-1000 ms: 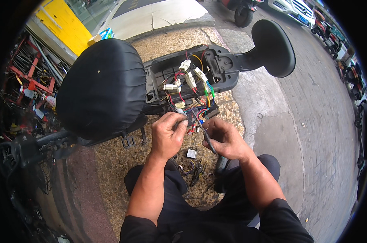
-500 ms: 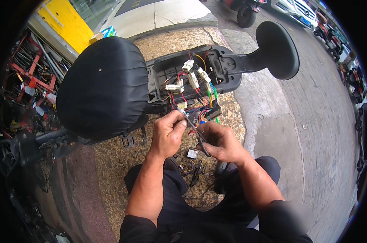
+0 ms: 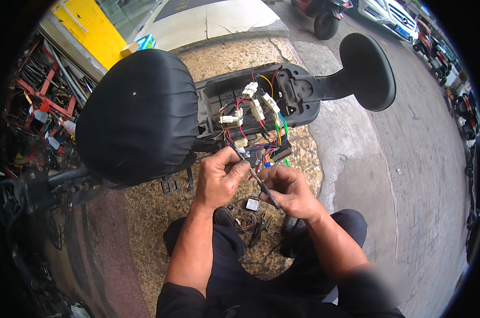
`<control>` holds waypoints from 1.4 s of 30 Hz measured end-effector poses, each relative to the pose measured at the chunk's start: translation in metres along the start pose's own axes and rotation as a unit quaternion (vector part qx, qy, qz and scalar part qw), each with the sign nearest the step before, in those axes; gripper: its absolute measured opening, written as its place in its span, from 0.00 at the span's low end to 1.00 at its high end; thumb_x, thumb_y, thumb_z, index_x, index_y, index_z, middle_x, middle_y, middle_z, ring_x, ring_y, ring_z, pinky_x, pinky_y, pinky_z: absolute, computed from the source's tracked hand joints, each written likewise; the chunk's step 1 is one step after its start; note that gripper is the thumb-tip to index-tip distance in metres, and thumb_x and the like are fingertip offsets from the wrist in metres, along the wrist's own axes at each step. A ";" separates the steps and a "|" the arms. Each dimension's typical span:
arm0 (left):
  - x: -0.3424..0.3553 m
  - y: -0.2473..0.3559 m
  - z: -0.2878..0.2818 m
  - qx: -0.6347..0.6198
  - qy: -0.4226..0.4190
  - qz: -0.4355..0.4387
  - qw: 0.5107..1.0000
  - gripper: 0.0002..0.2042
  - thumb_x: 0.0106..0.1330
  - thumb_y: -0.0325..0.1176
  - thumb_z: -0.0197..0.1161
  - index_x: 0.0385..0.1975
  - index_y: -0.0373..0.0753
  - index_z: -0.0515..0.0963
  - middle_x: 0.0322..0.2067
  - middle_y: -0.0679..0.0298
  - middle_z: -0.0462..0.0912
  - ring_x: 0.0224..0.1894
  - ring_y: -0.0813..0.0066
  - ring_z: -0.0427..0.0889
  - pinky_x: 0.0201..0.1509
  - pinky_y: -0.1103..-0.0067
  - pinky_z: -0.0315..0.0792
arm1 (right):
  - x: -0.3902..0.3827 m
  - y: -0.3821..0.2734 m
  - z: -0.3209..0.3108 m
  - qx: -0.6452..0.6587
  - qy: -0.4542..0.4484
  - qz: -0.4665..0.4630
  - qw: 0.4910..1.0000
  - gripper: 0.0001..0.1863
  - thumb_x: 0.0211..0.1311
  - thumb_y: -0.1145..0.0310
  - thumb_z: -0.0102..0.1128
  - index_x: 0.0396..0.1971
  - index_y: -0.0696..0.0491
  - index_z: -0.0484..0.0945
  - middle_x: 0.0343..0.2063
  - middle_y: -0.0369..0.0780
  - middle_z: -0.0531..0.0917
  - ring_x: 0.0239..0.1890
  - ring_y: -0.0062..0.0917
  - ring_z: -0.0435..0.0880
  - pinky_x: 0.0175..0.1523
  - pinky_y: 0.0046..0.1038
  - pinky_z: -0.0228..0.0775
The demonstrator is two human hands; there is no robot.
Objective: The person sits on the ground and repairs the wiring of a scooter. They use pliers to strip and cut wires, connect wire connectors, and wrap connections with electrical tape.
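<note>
Just right of the scooter seat and nearer to us, our left hand pinches the upper part of a black cable; our right hand closes on its lower part, apparently to hold the stretch between steady. White connectors lie right of the seat over the open tray, perhaps so their wires are within reach.

The cable was black, the connectors off-white, and the wires red, yellow, blue and green. Both the seat and the backrest were black. The small box was silvery white, the trousers dark navy. The ground was speckled tan and brown, the board bright yellow, the rack red, the car white.
</note>
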State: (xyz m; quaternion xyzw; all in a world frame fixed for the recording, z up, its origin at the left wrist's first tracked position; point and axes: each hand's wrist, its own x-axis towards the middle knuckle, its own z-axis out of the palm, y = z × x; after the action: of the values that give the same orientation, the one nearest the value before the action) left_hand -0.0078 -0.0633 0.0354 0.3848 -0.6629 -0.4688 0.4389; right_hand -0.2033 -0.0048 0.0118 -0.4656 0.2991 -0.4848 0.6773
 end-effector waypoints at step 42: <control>-0.004 -0.005 0.000 -0.038 0.052 -0.009 0.998 0.07 0.63 0.24 0.66 0.28 0.34 0.73 0.21 0.73 0.76 0.23 0.91 0.68 0.25 0.87 0.62 | -0.001 0.026 0.016 -0.123 0.149 -0.098 0.976 0.16 0.57 0.81 0.63 0.47 0.60 0.76 0.27 0.29 0.77 0.26 0.09 0.71 0.30 0.16 0.65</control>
State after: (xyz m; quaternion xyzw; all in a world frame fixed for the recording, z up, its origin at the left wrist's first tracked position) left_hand -0.0063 -0.0606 0.0292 0.3979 -0.6175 -0.4769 0.4827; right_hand -0.1802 0.0038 -0.0057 -0.4948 0.4065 -0.5726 0.5119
